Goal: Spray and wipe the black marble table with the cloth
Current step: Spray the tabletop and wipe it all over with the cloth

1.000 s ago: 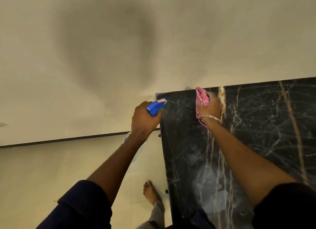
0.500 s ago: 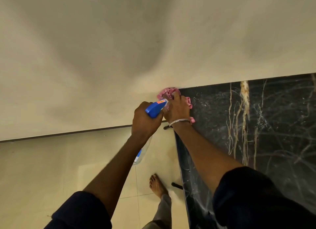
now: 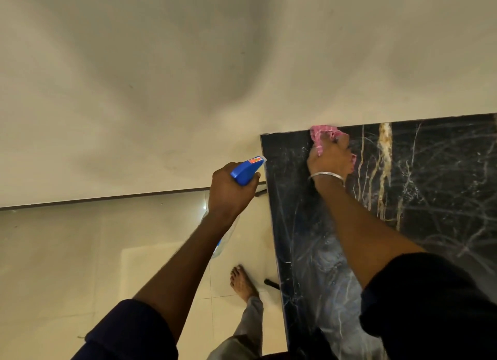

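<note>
The black marble table (image 3: pixel 435 187), veined in white and gold, fills the right side and butts against the wall. My right hand (image 3: pixel 330 159), with a silver bangle at the wrist, presses a pink cloth (image 3: pixel 322 134) onto the table's far edge, a little in from the far left corner. My left hand (image 3: pixel 229 191) grips a spray bottle by its blue trigger head (image 3: pixel 247 170), held just off the table's left edge with the nozzle towards the corner. The bottle's clear body (image 3: pixel 224 240) hangs below my wrist, mostly hidden by the forearm.
A cream wall (image 3: pixel 188 77) rises behind the table, meeting the glossy tiled floor (image 3: pixel 80 252) at a dark skirting line. My bare foot (image 3: pixel 242 283) stands beside the table's left edge. A black table leg (image 3: pixel 271 283) pokes out near it.
My right hand has slid the cloth rightwards along the far edge, away from the far left corner. The left hand keeps the bottle in nearly the same place.
</note>
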Action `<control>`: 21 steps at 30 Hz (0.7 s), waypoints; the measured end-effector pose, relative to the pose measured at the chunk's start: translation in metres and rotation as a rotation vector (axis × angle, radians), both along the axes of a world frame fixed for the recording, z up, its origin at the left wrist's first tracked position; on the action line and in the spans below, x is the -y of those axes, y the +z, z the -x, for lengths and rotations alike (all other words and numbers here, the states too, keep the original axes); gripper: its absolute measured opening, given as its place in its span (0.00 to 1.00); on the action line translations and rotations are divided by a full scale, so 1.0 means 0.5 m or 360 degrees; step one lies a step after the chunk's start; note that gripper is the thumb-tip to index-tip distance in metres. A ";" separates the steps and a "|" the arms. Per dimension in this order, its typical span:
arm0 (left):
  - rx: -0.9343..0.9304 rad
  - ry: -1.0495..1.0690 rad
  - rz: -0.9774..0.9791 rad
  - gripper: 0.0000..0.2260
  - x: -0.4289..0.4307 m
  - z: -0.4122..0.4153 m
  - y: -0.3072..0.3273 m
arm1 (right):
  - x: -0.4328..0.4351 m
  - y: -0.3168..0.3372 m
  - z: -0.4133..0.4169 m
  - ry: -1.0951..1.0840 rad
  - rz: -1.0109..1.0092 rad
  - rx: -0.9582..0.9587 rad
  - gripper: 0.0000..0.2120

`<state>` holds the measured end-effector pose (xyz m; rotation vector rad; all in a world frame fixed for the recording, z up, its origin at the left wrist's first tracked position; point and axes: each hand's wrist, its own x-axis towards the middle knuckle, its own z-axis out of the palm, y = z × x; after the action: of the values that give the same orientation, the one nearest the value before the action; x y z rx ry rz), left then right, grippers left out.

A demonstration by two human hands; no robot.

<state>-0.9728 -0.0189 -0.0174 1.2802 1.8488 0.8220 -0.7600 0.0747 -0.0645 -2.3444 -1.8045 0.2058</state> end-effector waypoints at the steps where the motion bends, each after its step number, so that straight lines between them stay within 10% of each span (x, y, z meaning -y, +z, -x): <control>1: 0.0004 0.0001 -0.0001 0.08 0.003 -0.002 0.002 | 0.011 0.002 0.035 0.0069 0.0024 0.0018 0.17; 10: -0.0037 0.0022 -0.0020 0.06 0.021 -0.033 0.022 | 0.083 0.014 0.109 0.0721 0.0156 0.0070 0.22; 21: 0.0054 0.0027 -0.0007 0.05 0.040 -0.044 0.030 | 0.084 0.005 0.001 -0.0130 0.0126 -0.0030 0.21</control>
<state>-0.9510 -0.0390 -0.0022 1.2473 1.8343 0.8524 -0.7606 0.0326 -0.0621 -2.4556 -1.7181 0.2918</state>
